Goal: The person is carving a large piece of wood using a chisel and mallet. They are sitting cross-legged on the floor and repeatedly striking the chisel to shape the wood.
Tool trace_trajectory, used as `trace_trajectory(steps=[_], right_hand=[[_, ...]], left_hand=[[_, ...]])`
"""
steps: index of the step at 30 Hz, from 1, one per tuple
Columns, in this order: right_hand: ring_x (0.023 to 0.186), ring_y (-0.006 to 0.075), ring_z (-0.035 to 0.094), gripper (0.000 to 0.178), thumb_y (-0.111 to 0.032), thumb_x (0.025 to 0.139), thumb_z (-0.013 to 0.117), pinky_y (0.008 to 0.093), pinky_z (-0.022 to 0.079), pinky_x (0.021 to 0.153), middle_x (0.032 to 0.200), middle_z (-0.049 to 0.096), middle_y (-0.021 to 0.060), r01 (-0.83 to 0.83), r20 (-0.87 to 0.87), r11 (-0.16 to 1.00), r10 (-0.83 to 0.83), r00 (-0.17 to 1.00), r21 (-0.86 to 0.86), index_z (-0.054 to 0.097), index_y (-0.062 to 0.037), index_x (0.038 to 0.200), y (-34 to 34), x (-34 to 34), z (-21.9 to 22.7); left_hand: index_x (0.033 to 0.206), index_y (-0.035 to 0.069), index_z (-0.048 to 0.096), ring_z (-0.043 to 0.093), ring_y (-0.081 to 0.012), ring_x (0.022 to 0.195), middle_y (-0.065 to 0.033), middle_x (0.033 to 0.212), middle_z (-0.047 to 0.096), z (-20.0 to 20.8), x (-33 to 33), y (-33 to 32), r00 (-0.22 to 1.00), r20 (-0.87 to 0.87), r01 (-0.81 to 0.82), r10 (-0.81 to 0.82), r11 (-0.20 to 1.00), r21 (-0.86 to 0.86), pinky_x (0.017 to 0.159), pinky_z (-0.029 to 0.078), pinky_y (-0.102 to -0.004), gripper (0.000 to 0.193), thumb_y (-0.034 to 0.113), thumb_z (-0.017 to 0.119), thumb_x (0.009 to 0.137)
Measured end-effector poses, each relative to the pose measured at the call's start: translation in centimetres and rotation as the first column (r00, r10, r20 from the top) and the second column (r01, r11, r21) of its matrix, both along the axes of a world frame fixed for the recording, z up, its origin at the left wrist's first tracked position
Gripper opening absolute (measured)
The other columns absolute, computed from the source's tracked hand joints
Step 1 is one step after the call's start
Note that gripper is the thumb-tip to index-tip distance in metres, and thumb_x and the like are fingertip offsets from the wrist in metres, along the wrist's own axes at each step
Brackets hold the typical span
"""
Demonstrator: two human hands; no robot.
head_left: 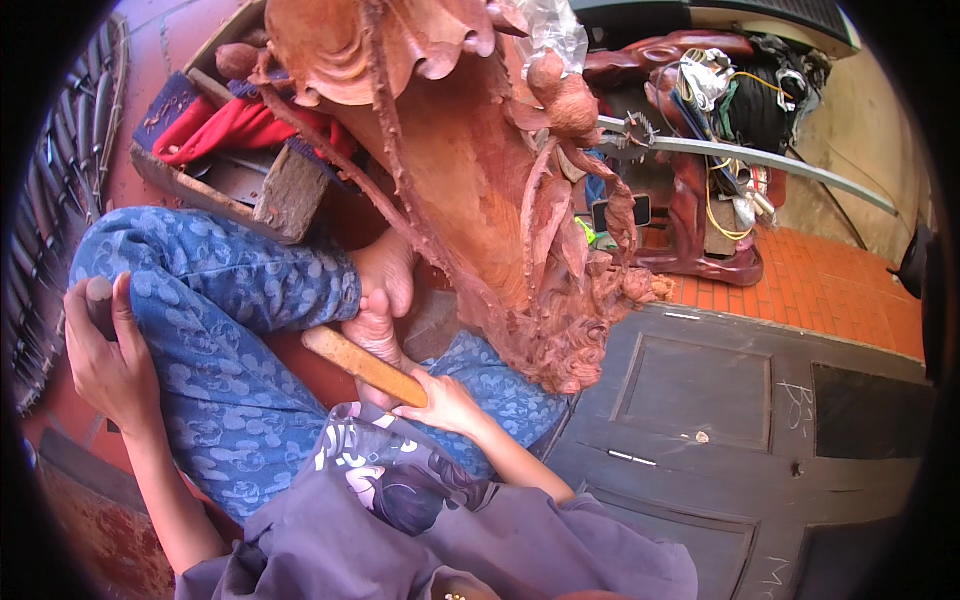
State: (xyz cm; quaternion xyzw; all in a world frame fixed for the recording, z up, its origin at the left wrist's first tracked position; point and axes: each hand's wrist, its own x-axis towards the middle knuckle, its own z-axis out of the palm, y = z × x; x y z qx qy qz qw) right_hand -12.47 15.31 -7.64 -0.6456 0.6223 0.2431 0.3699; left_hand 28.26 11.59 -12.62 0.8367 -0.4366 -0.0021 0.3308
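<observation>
My left hand (112, 365) is raised beside my left knee. Its fingers are closed round a dark grey piece with a rounded end (100, 300), and the rest of that piece is hidden in the palm. Low over my lap, my right hand (447, 404) grips one end of a yellowish wooden club (365, 368). The club's other end points up and left, close to my bare feet. A large reddish-brown wood carving (450, 170) stands just ahead, with carved stems, leaves, rounded buds and a broad hollow. Neither hand touches the carving.
A wooden box (190, 190) with red cloth (240, 130) stands front left. Many dark, long-handled tools (70, 150) line the far left. To the right lies a dark panelled door (700, 400). Behind it, a reddish wooden stand (690, 220) bears cables and a long metal bar (770, 158).
</observation>
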Motion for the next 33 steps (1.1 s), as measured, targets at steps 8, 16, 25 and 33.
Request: trace_trajectory(steps=[8,16,25,33], right_hand=[[0.084,0.0455,0.063,0.062,-0.045,0.074,0.074,0.0505,0.051,0.072,0.086,0.065,0.0267,-0.038,-0.023,0.999,0.038,0.999,-0.014,0.05,-0.0021,0.112,-0.5,-0.3,-0.2],[0.079,0.0446,0.065,0.058,-0.04,0.073,0.075,0.0533,0.052,0.07,0.082,0.066,0.024,-0.013,-0.07,0.993,0.005,0.998,-0.114,0.049,-0.0045,0.11,0.6,0.0,-0.7],[0.079,0.0448,0.065,0.054,-0.026,0.072,0.076,0.0541,0.052,0.067,0.08,0.066,0.0247,-0.006,0.066,0.993,0.013,0.998,-0.116,0.042,-0.0035,0.108,0.5,-0.6,-1.3],[0.083,0.043,0.066,0.059,-0.02,0.071,0.076,0.0516,0.053,0.073,0.085,0.066,0.0264,0.042,0.11,0.998,-0.036,0.993,-0.05,0.042,0.0006,0.115,-0.2,-0.6,-1.2]], left_hand=[[0.104,0.005,0.058,0.062,-0.0371,0.086,-0.0168,0.093,0.064,0.5,-0.6,-0.5,1.0,-0.002,0.011,-0.011,1.0,-0.028,0.071,0.048,-0.0423,0.034,0.037,0.06,0.092],[0.103,0.004,0.056,0.062,-0.0384,0.083,-0.0172,0.09,0.064,0.7,-0.7,-0.6,0.997,0.072,-0.004,0.005,1.0,-0.016,0.068,0.046,-0.0429,0.035,0.038,0.059,0.093],[0.104,0.005,0.055,0.061,-0.0408,0.083,-0.0194,0.092,0.064,1.5,-1.2,-0.9,0.992,0.125,-0.021,0.019,1.0,0.013,0.068,0.045,-0.0452,0.036,0.039,0.057,0.094],[0.11,0.006,0.053,0.062,-0.0408,0.085,-0.0211,0.094,0.064,1.6,-1.2,-1.0,0.991,0.131,-0.022,0.015,0.998,0.057,0.069,0.045,-0.0471,0.036,0.039,0.053,0.096]])
